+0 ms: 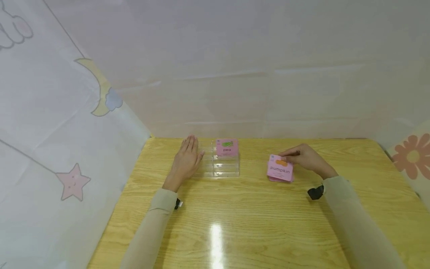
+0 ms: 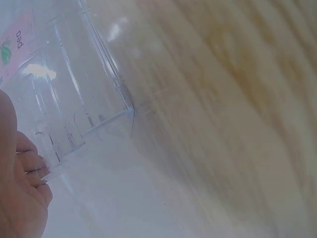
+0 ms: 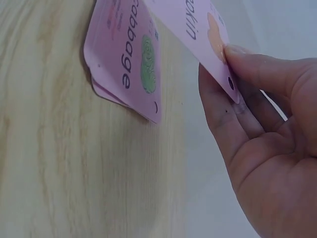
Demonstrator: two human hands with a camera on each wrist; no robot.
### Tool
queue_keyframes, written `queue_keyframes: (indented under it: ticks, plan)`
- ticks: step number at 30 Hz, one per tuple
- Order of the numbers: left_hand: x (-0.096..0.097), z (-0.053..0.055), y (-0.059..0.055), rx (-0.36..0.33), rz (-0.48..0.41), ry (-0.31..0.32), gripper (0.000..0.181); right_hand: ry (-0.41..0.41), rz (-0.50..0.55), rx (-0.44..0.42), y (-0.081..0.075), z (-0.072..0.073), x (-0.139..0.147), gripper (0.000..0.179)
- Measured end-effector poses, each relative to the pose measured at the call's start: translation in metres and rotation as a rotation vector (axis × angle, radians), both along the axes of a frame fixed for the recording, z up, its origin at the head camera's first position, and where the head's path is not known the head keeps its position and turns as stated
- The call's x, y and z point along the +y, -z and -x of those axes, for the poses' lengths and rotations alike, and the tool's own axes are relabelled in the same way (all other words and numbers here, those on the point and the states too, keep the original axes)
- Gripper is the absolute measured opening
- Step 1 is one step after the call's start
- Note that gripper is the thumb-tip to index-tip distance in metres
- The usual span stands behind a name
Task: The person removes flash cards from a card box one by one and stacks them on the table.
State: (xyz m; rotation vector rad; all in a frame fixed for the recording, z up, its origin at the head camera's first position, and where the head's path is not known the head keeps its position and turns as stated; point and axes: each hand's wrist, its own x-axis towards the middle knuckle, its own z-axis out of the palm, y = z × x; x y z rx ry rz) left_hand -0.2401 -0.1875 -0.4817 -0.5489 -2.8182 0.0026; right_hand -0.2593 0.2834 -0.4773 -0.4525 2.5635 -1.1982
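My right hand pinches a pink pumpkin card by its edge, thumb on the picture side and fingers behind. In the right wrist view this card is lifted at an angle above a small stack of pink cards, with a cabbage card on top. On the left, my left hand rests along the left side of a clear plastic card holder, fingers straight in the head view. A pink pea card sits in the holder's upper right part. My left palm hides the holder's left edge.
The light wood table ends at a pale wall just behind the holder. On the left stands a white sheet with a printed moon and star. A printed flower shows at the right.
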Motion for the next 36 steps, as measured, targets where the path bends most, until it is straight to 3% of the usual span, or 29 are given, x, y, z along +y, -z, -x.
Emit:
queue_keyframes:
  ticks: [11,21,36]
  plan:
    - [0.0,-0.001,-0.002,-0.024,-0.021,-0.007,0.073,0.002,-0.022,-0.03,0.011,0.005,0.002,0.028]
    - [0.001,-0.001,0.001,0.016,-0.01,0.005,0.072,0.017,-0.093,0.041,0.022,0.007,-0.006,0.023]
    - [-0.001,0.001,0.002,0.01,-0.014,0.0,0.072,0.058,-0.132,0.1,0.028,0.008,-0.014,0.023]
